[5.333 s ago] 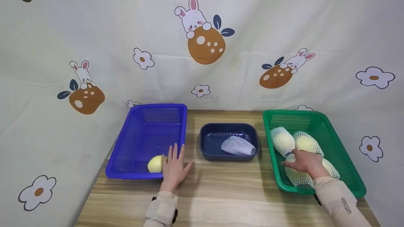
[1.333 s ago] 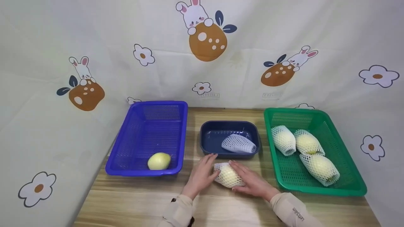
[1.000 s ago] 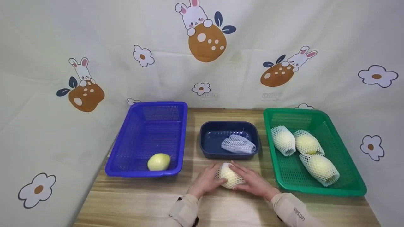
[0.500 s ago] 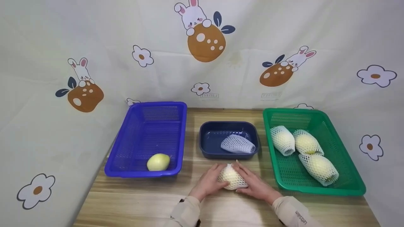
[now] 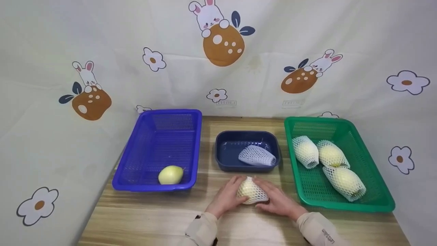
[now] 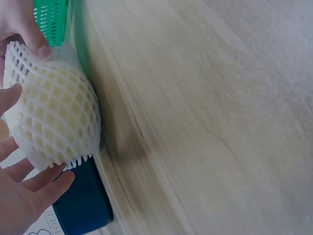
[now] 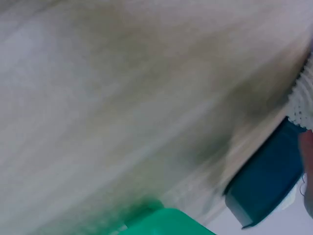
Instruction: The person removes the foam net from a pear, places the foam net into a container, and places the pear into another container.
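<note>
A yellow pear in a white foam net [image 5: 252, 192] is between both hands, in front of the navy tub. My left hand [image 5: 227, 195] grips its left side, and in the left wrist view the fingers touch the net's end. From the right, my right hand [image 5: 278, 201] holds it with fingers over the top and thumb nearer the front. The right wrist view catches only an edge of the net [image 7: 302, 100]. A bare pear [image 5: 171, 175] lies in the blue basket [image 5: 121, 160]. Several netted pears, among them one at the front [image 5: 344, 183], lie in the green basket [image 5: 374, 207].
The navy tub [image 5: 247, 169] stands between the two baskets, holding a loose foam net [image 5: 256, 156]. All stand on a wood-grain table [image 5: 153, 218]. A printed cloth [image 5: 259, 78] hangs behind and along the sides.
Earlier my left hand was at the blue basket and my right reached into the green one. A netted pear has come out to the table; my left hand has closed in on it.
</note>
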### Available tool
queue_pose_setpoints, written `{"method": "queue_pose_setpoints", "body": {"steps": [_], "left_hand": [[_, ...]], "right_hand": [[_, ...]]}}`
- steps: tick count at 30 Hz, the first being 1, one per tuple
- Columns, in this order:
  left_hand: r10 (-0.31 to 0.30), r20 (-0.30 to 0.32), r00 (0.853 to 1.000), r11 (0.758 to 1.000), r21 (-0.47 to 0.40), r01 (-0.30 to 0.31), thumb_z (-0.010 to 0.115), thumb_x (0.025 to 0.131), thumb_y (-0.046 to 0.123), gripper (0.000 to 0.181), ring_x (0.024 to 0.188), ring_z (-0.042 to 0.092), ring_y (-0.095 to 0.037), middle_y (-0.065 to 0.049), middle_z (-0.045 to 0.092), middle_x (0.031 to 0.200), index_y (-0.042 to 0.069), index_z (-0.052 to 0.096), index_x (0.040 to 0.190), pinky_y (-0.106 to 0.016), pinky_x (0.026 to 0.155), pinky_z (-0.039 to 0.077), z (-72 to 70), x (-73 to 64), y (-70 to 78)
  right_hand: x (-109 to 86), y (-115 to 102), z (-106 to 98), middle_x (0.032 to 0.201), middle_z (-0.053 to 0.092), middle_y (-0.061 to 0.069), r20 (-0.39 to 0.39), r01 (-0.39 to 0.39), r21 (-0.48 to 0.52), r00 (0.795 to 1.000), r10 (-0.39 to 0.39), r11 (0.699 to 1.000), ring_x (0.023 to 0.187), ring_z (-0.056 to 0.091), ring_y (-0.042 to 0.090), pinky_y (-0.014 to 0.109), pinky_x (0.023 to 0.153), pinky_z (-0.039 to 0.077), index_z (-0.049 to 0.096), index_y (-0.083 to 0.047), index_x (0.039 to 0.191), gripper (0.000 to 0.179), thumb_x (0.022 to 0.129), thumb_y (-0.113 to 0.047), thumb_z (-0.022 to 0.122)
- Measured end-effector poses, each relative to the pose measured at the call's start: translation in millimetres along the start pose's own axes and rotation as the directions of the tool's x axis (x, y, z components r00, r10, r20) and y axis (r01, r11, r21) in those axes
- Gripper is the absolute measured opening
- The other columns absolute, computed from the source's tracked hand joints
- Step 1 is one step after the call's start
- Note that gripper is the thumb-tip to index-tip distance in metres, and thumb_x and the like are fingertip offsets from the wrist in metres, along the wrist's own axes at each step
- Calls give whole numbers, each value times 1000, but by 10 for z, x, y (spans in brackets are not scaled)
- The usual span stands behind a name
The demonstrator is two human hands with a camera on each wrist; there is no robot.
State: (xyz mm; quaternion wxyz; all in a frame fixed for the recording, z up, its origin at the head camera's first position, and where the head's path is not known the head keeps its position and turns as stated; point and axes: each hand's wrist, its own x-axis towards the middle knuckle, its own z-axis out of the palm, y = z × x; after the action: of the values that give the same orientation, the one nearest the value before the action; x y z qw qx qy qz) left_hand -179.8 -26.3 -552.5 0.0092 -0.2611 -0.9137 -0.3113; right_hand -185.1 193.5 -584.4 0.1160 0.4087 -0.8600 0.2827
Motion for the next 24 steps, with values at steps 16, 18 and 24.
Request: {"method": "queue_pose_setpoints", "body": {"steps": [16, 18, 24], "left_hand": [[-106, -155, 982, 982, -172, 79, 55, 86, 15, 28, 92, 56, -23, -12, 58, 101, -1, 54, 109, -34, 80, 44, 8, 11, -176], [-115, -160, 980, 982, -166, 88, 53, 85, 6, 17, 81, 58, -20, -10, 62, 90, -1, 59, 100, -31, 72, 47, 15, 10, -222], [-60, -35, 998, 974, -219, 51, 57, 76, -3, 33, 87, 57, -21, -11, 60, 96, -3, 57, 108, -28, 77, 46, -8, -21, -290]], "right_hand": [[23, 15, 34, 124, 48, 16, -101, 59, 56, 993, -53, 997, 107, 50, 29, 40, 85, 41, 48, 0, 124, 61, 71, -19, 72], [20, 10, 31, 127, 45, 17, -66, 45, 58, 997, -41, 997, 110, 47, 29, 41, 88, 39, 45, 0, 127, 65, 73, -24, 71], [3, -11, 37, 132, 38, 17, 5, -4, 43, 1000, 4, 999, 115, 42, 30, 45, 88, 37, 37, -3, 133, 70, 76, -30, 68]]}}
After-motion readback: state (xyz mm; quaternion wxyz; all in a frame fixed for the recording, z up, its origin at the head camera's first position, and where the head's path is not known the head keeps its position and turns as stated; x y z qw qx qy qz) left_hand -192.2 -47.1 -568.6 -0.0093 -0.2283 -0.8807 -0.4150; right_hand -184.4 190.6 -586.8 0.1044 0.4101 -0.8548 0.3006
